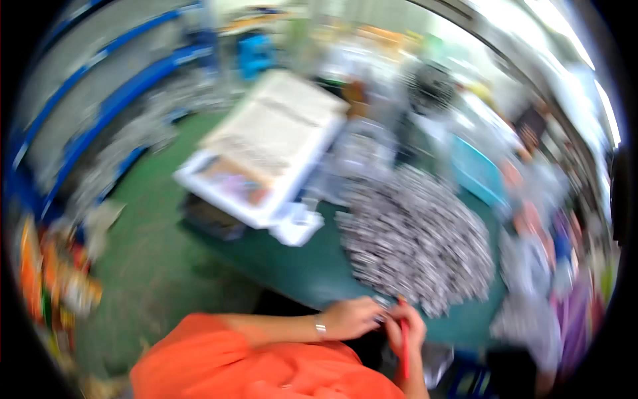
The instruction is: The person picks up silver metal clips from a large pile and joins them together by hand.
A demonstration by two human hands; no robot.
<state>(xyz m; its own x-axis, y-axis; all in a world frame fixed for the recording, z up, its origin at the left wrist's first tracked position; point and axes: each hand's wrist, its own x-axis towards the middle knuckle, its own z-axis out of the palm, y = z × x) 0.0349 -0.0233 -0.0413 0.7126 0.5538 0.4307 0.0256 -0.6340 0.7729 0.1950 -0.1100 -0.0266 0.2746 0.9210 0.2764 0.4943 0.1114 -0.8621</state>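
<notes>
My left hand [351,318] is closed at the near edge of the green table [292,266], its fingertips pinching something small and greyish that blur keeps me from naming. Close beside it, my right hand [411,326] is closed around a slim red stick-like tool [405,346], whose kind I cannot make out. The fingers of both hands nearly meet. Just beyond them lies a broad heap of small grey-and-dark pieces [415,239], too smeared to identify.
Left of the heap stands a white tray [232,213] with brownish sheets on it. A light-blue basket [477,171] sits behind at right, near clear plastic bags [525,266]. Blue shelving [113,100] lines the left, and a dark round fan-like object [430,86] is at the back.
</notes>
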